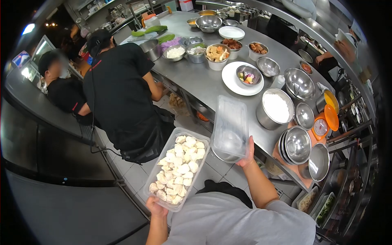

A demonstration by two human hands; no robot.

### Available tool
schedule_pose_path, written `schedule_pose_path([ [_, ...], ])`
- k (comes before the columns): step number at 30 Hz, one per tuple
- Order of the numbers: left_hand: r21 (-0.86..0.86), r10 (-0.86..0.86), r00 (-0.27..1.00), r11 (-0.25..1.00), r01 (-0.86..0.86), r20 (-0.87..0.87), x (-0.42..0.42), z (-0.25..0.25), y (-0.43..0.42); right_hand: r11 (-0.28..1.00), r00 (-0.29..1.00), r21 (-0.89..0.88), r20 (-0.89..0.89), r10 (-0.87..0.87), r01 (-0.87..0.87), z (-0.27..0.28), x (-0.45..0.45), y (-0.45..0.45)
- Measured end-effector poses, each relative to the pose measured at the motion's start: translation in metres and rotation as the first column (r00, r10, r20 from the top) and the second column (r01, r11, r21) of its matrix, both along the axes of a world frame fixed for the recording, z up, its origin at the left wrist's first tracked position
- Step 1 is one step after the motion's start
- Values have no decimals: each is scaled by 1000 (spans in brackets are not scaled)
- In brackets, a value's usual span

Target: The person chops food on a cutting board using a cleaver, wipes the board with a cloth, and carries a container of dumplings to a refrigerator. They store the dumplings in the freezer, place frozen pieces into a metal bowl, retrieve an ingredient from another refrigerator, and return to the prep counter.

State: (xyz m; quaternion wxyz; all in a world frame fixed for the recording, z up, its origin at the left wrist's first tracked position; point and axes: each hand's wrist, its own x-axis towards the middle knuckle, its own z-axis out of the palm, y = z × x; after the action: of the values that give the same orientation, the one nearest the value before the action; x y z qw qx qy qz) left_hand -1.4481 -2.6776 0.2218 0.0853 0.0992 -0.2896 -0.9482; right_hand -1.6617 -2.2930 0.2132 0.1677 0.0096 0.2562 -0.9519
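Note:
My left hand [157,206] grips the near end of a clear plastic container [149,179], tilted slightly and filled with whitish pieces that look like button mushrooms [179,167]. My right hand [246,154] is closed on the near right corner of a translucent rectangular plastic lid [231,118]. A steel bowl [224,156] shows beneath the lid's near end; whether my fingers also hold it, I cannot tell. Both hands are in front of my body, short of the steel table [188,83].
Two people in black stand left, one bending [118,81] close to the container. On the table are a pot of white food [278,106], a white plate [229,87] with a small bowl, and several bowls. Stacked steel bowls [297,143] and an orange scale [321,127] stand right.

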Motion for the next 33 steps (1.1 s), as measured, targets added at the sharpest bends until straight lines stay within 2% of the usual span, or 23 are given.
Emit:
schedule_pose_path([
  [1,-7,-24,1000,1000,24,13,-2,1,2,997,997,-1,23,-71,71,1,-1,-2],
  [6,2,-47,997,999,47,59,-18,-11,11,987,992,134,83,-98,86,6,22,12],
  [8,25,-118,992,993,117,33,-21,-7,12,981,987,167,108,-123,104,-7,30,26],
  [10,9,-120,991,993,120,60,-24,-4,15,991,994,-136,113,-1,17,-29,32,42],
  [14,3,-135,986,991,136,94,-28,-12,16,985,994,-163,101,-34,50,-47,44,47],
  [16,-4,-142,984,990,144,105,-28,-10,17,992,989,-27,86,-119,122,-52,48,43],
  [17,-12,-144,983,989,146,115,-27,-8,18,992,989,-28,88,-123,126,-58,49,43],
  [19,-10,-159,982,987,161,103,-27,-7,17,1000,1000,0,-25,9,-9,-71,48,41],
  [22,-10,-164,982,986,166,97,-27,-2,15,998,1000,52,1,17,-17,-77,55,38],
  [23,-13,-158,982,987,160,103,-24,-1,14,996,997,-90,75,31,-24,-78,60,40],
  [24,-10,-152,983,988,154,107,-22,0,12,996,996,-88,79,37,-30,-83,61,40],
  [26,-7,-121,989,993,122,87,-19,0,8,1000,984,19,179,20,-24,-99,62,42],
  [28,-11,-89,994,996,90,67,-13,-1,0,997,978,39,201,60,-69,-94,58,32],
  [29,-18,-58,997,998,59,48,-11,-1,-4,938,951,261,265,156,-227,-92,55,29],
  [30,-15,-53,997,998,53,51,-8,0,-8,805,908,456,349,230,-379,-80,54,22],
  [31,-16,-33,998,999,34,45,-3,3,-12,714,901,576,390,190,-399,-38,56,9],
  [32,-17,-12,999,1000,13,38,0,4,-17,708,898,578,395,195,-407,-23,50,9],
  [33,-11,21,1000,1000,-21,23,4,0,-24,625,957,725,232,173,-289,-12,41,9],
])
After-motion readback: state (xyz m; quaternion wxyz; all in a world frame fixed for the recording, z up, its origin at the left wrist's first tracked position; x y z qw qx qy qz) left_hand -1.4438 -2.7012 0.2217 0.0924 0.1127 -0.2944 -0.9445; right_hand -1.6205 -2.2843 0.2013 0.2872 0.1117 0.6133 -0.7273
